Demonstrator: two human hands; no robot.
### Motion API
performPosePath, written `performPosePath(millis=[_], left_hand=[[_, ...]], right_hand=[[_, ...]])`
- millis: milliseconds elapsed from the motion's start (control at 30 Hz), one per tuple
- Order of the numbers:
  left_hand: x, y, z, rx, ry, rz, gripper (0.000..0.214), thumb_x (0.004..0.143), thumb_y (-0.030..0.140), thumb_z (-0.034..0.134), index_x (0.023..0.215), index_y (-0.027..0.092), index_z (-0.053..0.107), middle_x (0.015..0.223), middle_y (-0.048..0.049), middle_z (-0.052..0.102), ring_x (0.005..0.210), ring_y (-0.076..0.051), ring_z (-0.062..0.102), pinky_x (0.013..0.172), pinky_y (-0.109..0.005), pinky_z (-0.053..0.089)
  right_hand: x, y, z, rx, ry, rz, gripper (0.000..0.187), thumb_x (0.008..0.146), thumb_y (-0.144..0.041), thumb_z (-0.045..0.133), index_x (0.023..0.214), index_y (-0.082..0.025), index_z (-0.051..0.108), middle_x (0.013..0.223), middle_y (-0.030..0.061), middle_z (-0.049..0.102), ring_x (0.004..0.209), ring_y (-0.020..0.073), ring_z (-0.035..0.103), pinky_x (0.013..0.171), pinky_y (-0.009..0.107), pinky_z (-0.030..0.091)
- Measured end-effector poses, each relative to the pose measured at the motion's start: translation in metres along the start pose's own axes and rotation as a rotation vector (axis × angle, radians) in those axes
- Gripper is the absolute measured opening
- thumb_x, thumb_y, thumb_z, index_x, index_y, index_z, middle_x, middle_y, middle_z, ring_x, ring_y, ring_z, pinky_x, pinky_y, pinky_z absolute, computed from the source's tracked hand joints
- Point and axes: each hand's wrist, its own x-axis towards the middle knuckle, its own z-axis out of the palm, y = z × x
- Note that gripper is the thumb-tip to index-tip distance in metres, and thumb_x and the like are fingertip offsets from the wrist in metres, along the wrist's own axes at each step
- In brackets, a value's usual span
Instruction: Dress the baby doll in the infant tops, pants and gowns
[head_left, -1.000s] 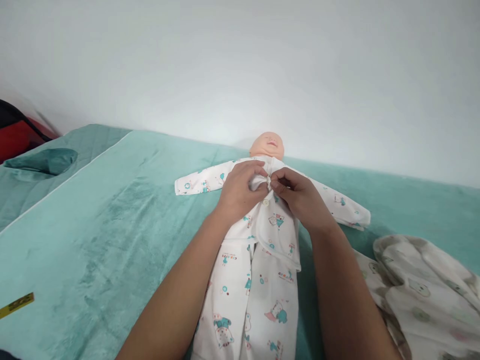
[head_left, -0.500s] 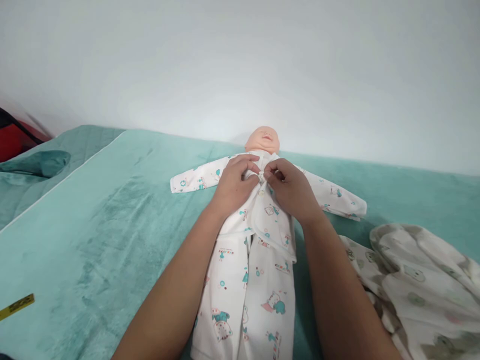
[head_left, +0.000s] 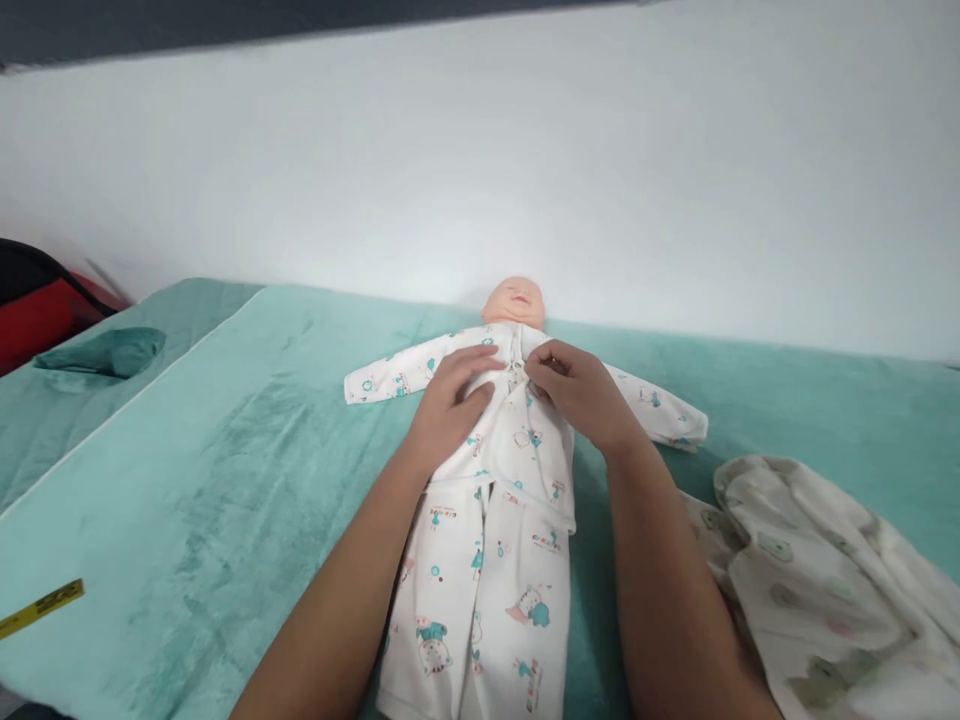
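A baby doll (head_left: 514, 300) lies on its back on a teal blanket (head_left: 225, 450), dressed in a white printed shirt (head_left: 525, 440) and matching trousers (head_left: 487, 600). My left hand (head_left: 450, 400) rests on the doll's chest with fingers loosely extended over the shirt's front. My right hand (head_left: 577, 390) is curled, its fingertips pinching the shirt's front edge near the collar. Both sleeves are spread out to the sides.
A crumpled patterned white cloth (head_left: 817, 570) lies at the right. A dark green bundle (head_left: 105, 352) and a red and black object (head_left: 37, 305) sit at the far left. A yellow strip (head_left: 41, 607) lies at the lower left. A white wall stands behind.
My left hand has let go of its pinch at the shirt's front and flattened on the chest. My right hand stays pinched. The view has pulled back a little.
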Motion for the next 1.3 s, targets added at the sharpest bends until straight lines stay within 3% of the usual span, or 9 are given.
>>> performPosePath(millis=[133, 233, 333, 500, 733, 1000, 1167, 1300], left_hand=[[-0.033, -0.001, -0.004, 0.065, -0.051, 0.003, 0.025, 0.091, 0.026, 0.054, 0.114, 0.029, 0.066, 0.146, -0.0030, 0.048, 0.141, -0.023, 0.036, 0.118, -0.044, 0.029], [-0.044, -0.002, -0.003, 0.136, -0.084, 0.053, 0.030, 0.093, 0.030, 0.053, 0.121, 0.033, 0.062, 0.150, -0.0013, 0.043, 0.144, -0.024, 0.030, 0.120, -0.047, 0.026], [-0.041, -0.004, -0.003, 0.163, -0.099, 0.095, 0.031, 0.094, 0.031, 0.053, 0.124, 0.034, 0.061, 0.151, -0.0009, 0.041, 0.143, -0.024, 0.030, 0.120, -0.048, 0.025], [-0.029, -0.007, -0.004, 0.137, -0.100, 0.089, 0.028, 0.094, 0.032, 0.053, 0.119, 0.033, 0.064, 0.150, -0.0004, 0.043, 0.144, -0.024, 0.029, 0.119, -0.050, 0.025], [-0.022, -0.012, -0.006, 0.092, -0.112, 0.063, 0.030, 0.097, 0.025, 0.044, 0.110, 0.033, 0.069, 0.149, 0.0020, 0.044, 0.144, -0.022, 0.029, 0.119, -0.048, 0.026], [-0.022, -0.008, -0.005, 0.055, -0.073, 0.036, 0.021, 0.088, 0.021, 0.057, 0.105, 0.028, 0.067, 0.146, -0.0011, 0.048, 0.143, -0.023, 0.032, 0.117, -0.048, 0.029], [-0.022, -0.009, -0.005, 0.021, -0.055, 0.039, 0.016, 0.085, 0.023, 0.062, 0.100, 0.027, 0.066, 0.145, -0.0017, 0.049, 0.141, -0.023, 0.035, 0.115, -0.048, 0.033], [-0.022, -0.007, -0.008, 0.017, -0.076, 0.031, 0.011, 0.085, 0.026, 0.064, 0.095, 0.027, 0.067, 0.145, -0.0016, 0.049, 0.141, -0.024, 0.035, 0.115, -0.048, 0.033]], right_hand=[[-0.005, -0.003, -0.017, -0.246, -0.037, 0.011, 0.011, 0.079, -0.027, 0.052, 0.071, -0.021, 0.056, 0.062, -0.0024, 0.061, 0.059, 0.0139, 0.052, 0.057, 0.028, 0.035], [-0.012, -0.014, -0.022, -0.466, -0.023, -0.018, 0.014, 0.081, -0.029, 0.052, 0.069, -0.021, 0.054, 0.062, -0.0008, 0.060, 0.057, 0.0140, 0.048, 0.056, 0.029, 0.031], [-0.023, -0.030, -0.018, -0.522, -0.078, 0.004, 0.031, 0.088, -0.040, 0.048, 0.063, -0.021, 0.048, 0.059, 0.0003, 0.056, 0.053, 0.0131, 0.043, 0.053, 0.030, 0.027], [-0.036, -0.046, 0.001, -0.604, -0.303, 0.039, 0.046, 0.087, -0.054, 0.051, 0.056, -0.021, 0.040, 0.051, -0.0005, 0.047, 0.047, 0.0117, 0.038, 0.050, 0.031, 0.024], [-0.033, -0.044, 0.026, -0.828, -0.205, 0.034, 0.038, 0.082, -0.043, 0.056, 0.055, -0.020, 0.043, 0.053, 0.0020, 0.048, 0.052, 0.0131, 0.041, 0.053, 0.030, 0.025], [-0.034, -0.048, 0.028, -0.830, -0.246, 0.010, 0.032, 0.080, -0.026, 0.051, 0.053, -0.019, 0.036, 0.051, 0.0016, 0.043, 0.052, 0.0130, 0.038, 0.054, 0.031, 0.022], [-0.027, -0.034, 0.016, -0.652, -0.326, -0.029, 0.031, 0.079, -0.028, 0.051, 0.056, -0.020, 0.032, 0.053, -0.0018, 0.040, 0.051, 0.0112, 0.032, 0.052, 0.031, 0.020], [-0.033, -0.022, 0.012, -0.518, -0.302, -0.061, 0.026, 0.079, -0.028, 0.047, 0.059, -0.020, 0.033, 0.054, -0.0044, 0.036, 0.053, 0.0104, 0.032, 0.051, 0.030, 0.021]])
